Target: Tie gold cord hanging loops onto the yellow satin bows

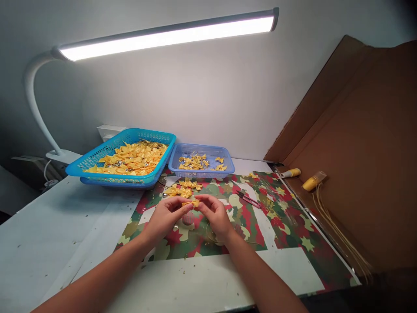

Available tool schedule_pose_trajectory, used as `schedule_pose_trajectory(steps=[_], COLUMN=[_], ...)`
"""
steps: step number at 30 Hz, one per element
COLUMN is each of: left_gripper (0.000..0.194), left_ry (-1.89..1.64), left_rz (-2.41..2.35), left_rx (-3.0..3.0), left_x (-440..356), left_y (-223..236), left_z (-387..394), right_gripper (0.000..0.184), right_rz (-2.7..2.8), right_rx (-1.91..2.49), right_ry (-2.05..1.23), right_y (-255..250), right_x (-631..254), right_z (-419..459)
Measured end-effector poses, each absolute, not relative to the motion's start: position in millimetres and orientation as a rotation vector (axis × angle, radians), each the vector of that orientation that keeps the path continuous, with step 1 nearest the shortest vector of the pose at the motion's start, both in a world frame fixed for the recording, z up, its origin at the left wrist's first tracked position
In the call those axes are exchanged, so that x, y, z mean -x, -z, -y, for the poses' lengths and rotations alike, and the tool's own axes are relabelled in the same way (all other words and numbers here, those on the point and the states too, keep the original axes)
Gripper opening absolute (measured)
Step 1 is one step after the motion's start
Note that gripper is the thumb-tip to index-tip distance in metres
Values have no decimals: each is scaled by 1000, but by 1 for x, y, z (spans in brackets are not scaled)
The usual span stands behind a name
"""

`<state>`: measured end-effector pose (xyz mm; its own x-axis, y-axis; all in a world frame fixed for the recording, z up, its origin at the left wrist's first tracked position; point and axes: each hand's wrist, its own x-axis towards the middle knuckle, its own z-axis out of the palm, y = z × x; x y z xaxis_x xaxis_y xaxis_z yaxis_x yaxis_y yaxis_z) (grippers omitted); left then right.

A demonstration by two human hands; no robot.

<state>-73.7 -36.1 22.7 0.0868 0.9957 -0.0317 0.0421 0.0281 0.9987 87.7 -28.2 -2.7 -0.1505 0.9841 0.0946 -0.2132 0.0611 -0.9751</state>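
A small yellow ribbon bow (194, 203) is pinched between my two hands, over the patterned sheet. My left hand (167, 216) grips its left end with thumb and fingertips. At its right end, the thumb and fingers of my right hand (216, 215) are closed on it. Just behind the hands lie several more yellow bows (185, 188) on the sheet. A thin cord (210, 232) curves beneath my right hand. Part of the held bow is covered by my fingers.
A turquoise basket (97, 171) heaped with yellow bows stands at the back left, beside a blue basket (202, 173) with fewer bows. Red-handled thread snips (249, 199) lie right of my hands. Cardboard (358, 143) walls the right side; a lamp (172, 37) hangs above.
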Motion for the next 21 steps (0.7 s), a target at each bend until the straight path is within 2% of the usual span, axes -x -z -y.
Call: schedule_pose_trajectory(steps=[7, 14, 21], left_gripper=[37, 41, 52], left_ry=[-973, -1012, -1042], left_rz=[-1174, -1211, -1190], left_rx=[-1261, -1212, -1150], left_x=[74, 76, 73], left_y=[-26, -18, -23], left_z=[37, 36, 38], right_gripper=[25, 38, 37], right_rz=[1077, 721, 791], right_rx=[986, 957, 937], right_ry=[-1371, -1700, -1583], right_y=[-2, -6, -1], right_x=[-88, -88, -85], right_z=[26, 27, 27])
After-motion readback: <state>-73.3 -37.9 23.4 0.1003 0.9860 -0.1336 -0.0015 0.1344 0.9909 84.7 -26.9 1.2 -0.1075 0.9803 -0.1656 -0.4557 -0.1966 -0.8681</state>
